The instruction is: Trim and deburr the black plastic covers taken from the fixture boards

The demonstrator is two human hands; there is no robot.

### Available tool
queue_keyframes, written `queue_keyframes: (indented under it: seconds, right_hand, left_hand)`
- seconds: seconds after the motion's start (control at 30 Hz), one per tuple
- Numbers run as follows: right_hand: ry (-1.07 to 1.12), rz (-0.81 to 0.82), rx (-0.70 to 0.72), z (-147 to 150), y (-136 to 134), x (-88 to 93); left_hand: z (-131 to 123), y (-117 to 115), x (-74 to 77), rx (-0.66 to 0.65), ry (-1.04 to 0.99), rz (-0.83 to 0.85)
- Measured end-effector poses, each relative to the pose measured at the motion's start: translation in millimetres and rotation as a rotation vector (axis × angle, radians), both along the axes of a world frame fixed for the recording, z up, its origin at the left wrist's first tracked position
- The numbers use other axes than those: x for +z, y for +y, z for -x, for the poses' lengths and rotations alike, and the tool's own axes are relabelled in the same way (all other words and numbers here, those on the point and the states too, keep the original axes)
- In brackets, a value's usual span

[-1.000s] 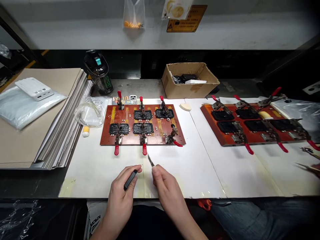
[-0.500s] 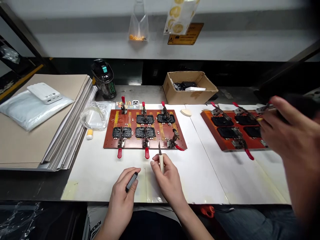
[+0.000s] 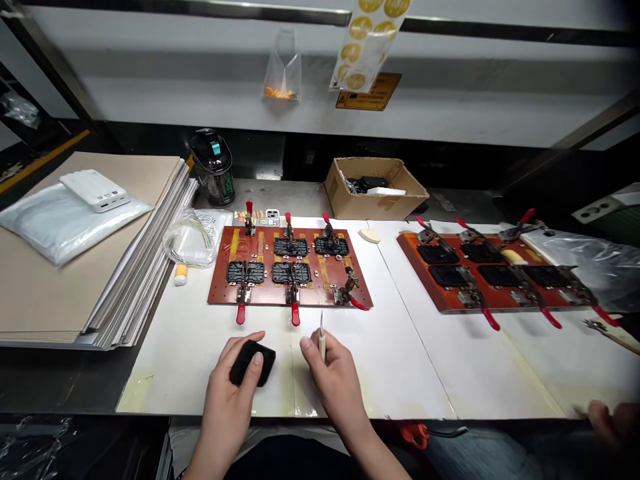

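Blk foam pad point(image 3: 243, 365) matt; knife point(image 3: 321, 337) blade shiny steel.

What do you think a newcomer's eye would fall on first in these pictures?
The red-brown fixture board straight ahead and a second board on the right stand out, both set with red-handled toggle clamps. Nearest, at bottom centre, the left hand holds a black block and the right hand a slim knife.

I'm looking into a production workshop: on the white-covered workbench point(image 3: 400, 380) sit two red-brown fixture boards point(image 3: 265, 298) fitted with toggle clamps point(image 3: 296, 313), with a cardboard box point(image 3: 375, 200) behind it and a yellow warning sign point(image 3: 369, 91) on the wall beyond.
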State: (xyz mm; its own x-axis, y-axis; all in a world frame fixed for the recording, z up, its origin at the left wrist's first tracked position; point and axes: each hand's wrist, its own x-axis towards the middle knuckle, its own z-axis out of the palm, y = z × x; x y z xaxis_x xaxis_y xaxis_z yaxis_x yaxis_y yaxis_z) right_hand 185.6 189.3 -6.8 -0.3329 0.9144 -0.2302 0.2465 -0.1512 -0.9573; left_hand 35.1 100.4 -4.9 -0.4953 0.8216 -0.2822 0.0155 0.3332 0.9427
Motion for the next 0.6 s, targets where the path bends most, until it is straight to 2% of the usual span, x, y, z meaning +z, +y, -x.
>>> queue_keyframes:
  seconds: [0.13, 0.2, 0.27, 0.33, 0.4, 0.53, 0.6]
  right_hand:
    - [0.035, 0.067, 0.199, 4, -14, -7.7]
    - [0.028, 0.073, 0.259, 9, -16, -6.1]
    - [0.01, 0.053, 0.239, 11, -12, -2.4]
    - [-0.021, 0.02, 0.209, 11, -5, 3.3]
    - [-0.06, -0.027, 0.244, 8, 3, 11.8]
    - [-0.069, -0.145, 0.544, 2, 10, 32.2]
    - [-0.06, -0.175, 0.666, 1, 9, 38.9]
  left_hand:
    - [4, 0, -3.5, 0.17, -0.339, -0.047]
    - [5, -2, -6.2, 0.214, -0.389, -0.071]
    - [10, -4, -8.5, 0.191, -0.363, -0.085]
    - [17, -5, -9.7, 0.089, -0.336, -0.075]
    - [26, -6, -8.2, -0.069, -0.264, -0.025]
    - [29, -3, 3.8, -0.444, 0.023, 0.089]
    - [24, -2, 9.7, -0.549, 0.082, 0.101]
